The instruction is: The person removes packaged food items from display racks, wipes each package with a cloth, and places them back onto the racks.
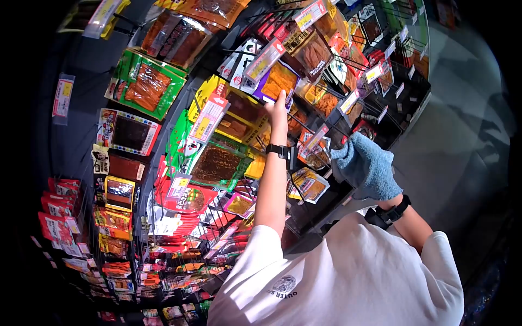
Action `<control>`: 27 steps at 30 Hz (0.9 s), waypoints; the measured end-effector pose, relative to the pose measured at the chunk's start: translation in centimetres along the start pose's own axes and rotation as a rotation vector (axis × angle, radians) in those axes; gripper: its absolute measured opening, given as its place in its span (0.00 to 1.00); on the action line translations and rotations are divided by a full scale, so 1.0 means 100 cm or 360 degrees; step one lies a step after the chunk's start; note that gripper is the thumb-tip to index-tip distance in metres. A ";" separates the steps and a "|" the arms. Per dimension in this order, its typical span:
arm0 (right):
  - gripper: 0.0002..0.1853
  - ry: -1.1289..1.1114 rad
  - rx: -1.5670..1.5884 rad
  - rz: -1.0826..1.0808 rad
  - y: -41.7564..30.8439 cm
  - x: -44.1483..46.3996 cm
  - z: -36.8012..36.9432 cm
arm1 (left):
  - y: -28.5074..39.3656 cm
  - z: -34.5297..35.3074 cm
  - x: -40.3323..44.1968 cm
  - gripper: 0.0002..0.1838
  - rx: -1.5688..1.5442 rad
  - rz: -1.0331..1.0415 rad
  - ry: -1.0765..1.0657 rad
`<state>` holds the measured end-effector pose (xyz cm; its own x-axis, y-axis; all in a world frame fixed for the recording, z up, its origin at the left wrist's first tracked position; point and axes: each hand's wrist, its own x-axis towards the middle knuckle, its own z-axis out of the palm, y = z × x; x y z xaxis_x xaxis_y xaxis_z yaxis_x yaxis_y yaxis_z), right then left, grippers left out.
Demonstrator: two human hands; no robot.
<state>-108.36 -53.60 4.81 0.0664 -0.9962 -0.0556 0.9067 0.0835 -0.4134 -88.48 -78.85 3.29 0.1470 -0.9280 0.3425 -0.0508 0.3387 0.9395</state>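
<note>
My left hand (pixel 277 107) reaches up to a purple-edged snack packet (pixel 279 81) with orange food showing through its window. The thumb lies on the packet's lower edge, and the other fingers are mostly hidden behind it. A light blue fluffy cloth (pixel 368 167) is bunched around my right hand, covering its fingers, to the right of the hanging packets. Just below the left hand hang a yellow packet (pixel 237 118) and a green packet (pixel 220 163) with dark contents. A price tag (pixel 265 60) on a hook stands in front of the purple packet.
Metal hooks with price tags (pixel 209 118) stick out from the dark rack among many snack packets. A large green packet (pixel 145 84) hangs at the left. Red packets (pixel 187 198) hang lower down. Grey floor (pixel 451 130) shows on the right, beyond the rack's edge.
</note>
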 end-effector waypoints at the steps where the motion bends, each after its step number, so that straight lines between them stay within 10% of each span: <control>1: 0.09 -0.0004 -0.0002 -0.0003 0.002 0.001 -0.005 | 0.001 -0.001 -0.003 0.17 0.0023 0.0021 0.0027; 4: 0.08 -0.0012 -0.1544 -0.0482 0.003 0.005 -0.013 | 0.014 -0.002 -0.018 0.16 0.0094 -0.0038 0.0090; 9: 0.12 -0.0281 -0.0585 -0.0264 0.008 0.022 -0.034 | 0.056 -0.019 -0.052 0.22 0.0028 -0.0270 0.0216; 16: 0.11 -0.0504 -0.1041 -0.0592 0.021 0.048 -0.056 | 0.137 -0.037 -0.104 0.24 -0.0650 -0.0488 -0.0419; 22: 0.20 -0.0111 -0.1359 -0.0147 0.014 0.034 -0.032 | 0.157 -0.018 -0.140 0.21 -0.0381 -0.0414 -0.0307; 24: 0.17 0.0051 0.0137 0.0201 0.017 0.034 -0.034 | 0.163 -0.012 -0.151 0.21 -0.0412 -0.0528 -0.0312; 27: 0.18 0.0076 0.0160 0.0068 0.014 0.035 -0.032 | 0.131 -0.008 -0.165 0.22 -0.0485 -0.0471 -0.0175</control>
<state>-108.14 -56.87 1.14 0.0881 -0.9894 -0.1156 0.9408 0.1208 -0.3168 -90.80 -59.01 9.99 0.0042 -0.9973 0.0727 0.2741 0.0711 0.9591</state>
